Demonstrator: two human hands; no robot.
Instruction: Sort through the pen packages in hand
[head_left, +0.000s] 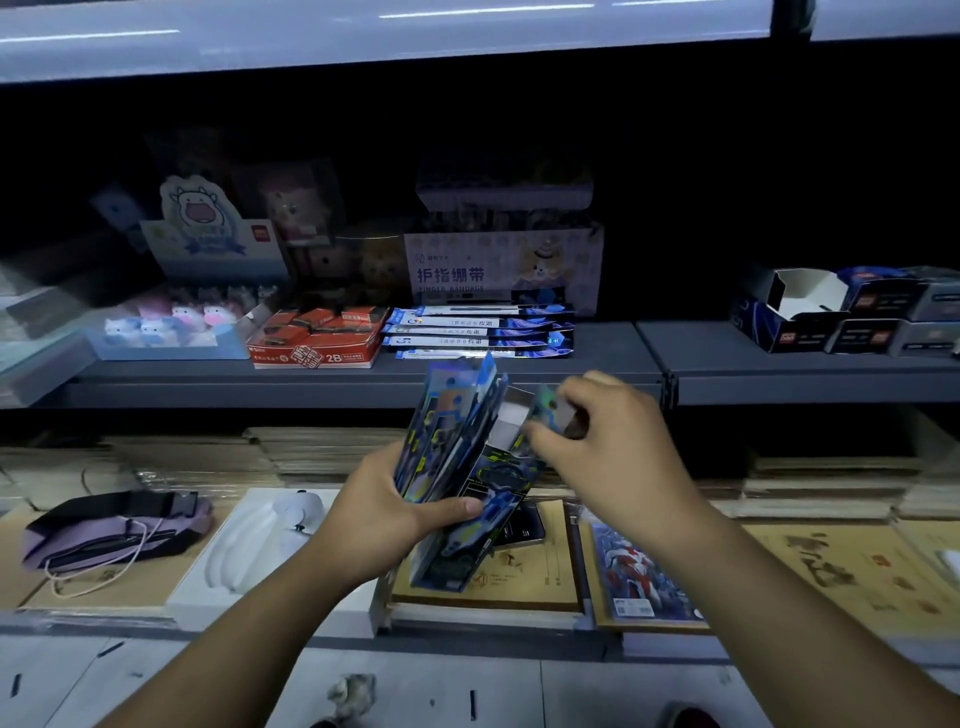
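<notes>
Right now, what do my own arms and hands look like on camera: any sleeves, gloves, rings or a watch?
Both forearms are bare as far as the frame shows, with no sleeve in view. The left hand and right hand wear no gloves. No watch, bracelet or ring is visible on either wrist or the fingers that show.

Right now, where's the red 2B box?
Head view, left of centre: the red 2B box sits on the grey shelf, between the cow-figure tray and the stacked blue packets.
</notes>
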